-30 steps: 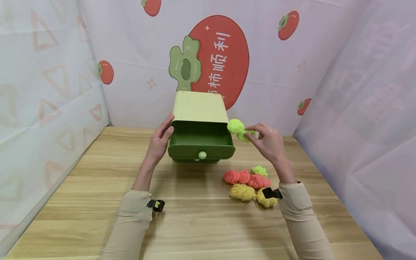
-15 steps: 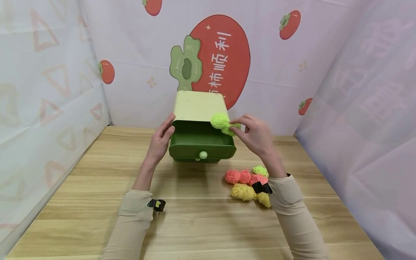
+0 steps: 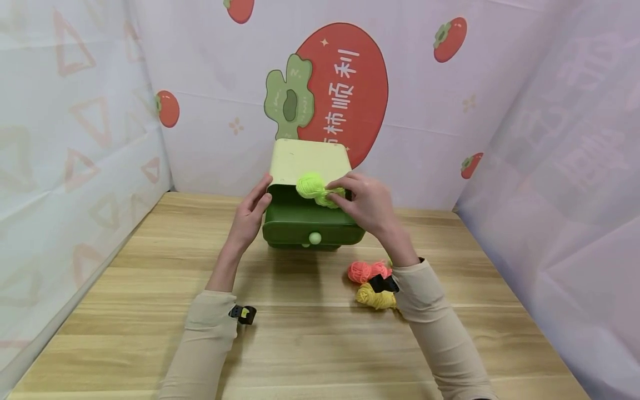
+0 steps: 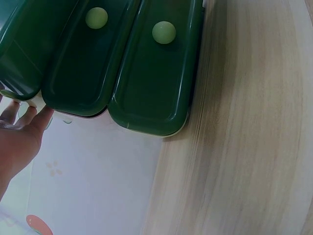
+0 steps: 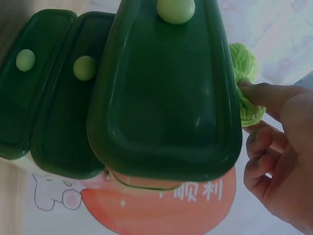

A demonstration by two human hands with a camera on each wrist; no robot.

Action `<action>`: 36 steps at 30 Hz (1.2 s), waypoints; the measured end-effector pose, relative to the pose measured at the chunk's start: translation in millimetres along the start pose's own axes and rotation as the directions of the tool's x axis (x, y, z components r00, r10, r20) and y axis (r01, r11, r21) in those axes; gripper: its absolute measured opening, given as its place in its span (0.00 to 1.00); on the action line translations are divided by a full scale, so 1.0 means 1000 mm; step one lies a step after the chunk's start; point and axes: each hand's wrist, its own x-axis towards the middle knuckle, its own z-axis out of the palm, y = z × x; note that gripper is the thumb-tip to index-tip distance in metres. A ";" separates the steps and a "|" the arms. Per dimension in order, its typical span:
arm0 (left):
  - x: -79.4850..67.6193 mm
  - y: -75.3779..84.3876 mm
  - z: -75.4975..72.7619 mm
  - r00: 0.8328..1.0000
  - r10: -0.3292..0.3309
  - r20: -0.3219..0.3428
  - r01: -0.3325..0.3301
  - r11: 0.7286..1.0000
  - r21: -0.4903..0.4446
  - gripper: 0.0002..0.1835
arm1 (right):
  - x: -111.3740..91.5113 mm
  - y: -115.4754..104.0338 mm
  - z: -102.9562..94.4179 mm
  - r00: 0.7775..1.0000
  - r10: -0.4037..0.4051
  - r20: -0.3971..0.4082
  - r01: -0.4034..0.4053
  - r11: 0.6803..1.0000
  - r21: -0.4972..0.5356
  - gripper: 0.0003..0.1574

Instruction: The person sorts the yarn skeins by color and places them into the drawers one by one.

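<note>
Yarn skein [image 3: 309,185], lime green, is before a backdrop [image 3: 210,61] whose lettering ends "柿顺利". On the counter [image 3: 300,344], a cream-topped drawer cabinet [image 3: 306,159] bears the left hand [image 3: 247,216] flat against its side. Above the open top drawer [image 3: 287,233], the right hand [image 3: 369,203] pinches the skein's waist, further left than half a second ago; long axis crosswise, rounded end leftward.

On the wooden table [image 3: 300,344] we see a drawer cabinet [image 3: 289,231], red yarn [image 3: 362,271] and yellow yarn [image 3: 374,298] front-right of it.
</note>
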 end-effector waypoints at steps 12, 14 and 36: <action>0.000 -0.002 -0.001 1.000 0.001 -0.011 -0.001 1.000 0.023 0.27 | 0.007 -0.011 0.019 0.987 0.049 0.154 -0.043 0.998 -0.046 0.11; 0.000 -0.002 -0.001 1.000 0.001 -0.011 -0.001 1.000 0.020 0.27 | 0.008 -0.013 0.021 0.983 0.063 0.171 -0.054 0.997 -0.056 0.11; 0.002 -0.001 0.001 1.000 0.007 -0.013 -0.007 1.000 0.008 0.27 | 0.014 -0.020 0.033 0.943 0.203 0.264 -0.162 0.972 -0.169 0.10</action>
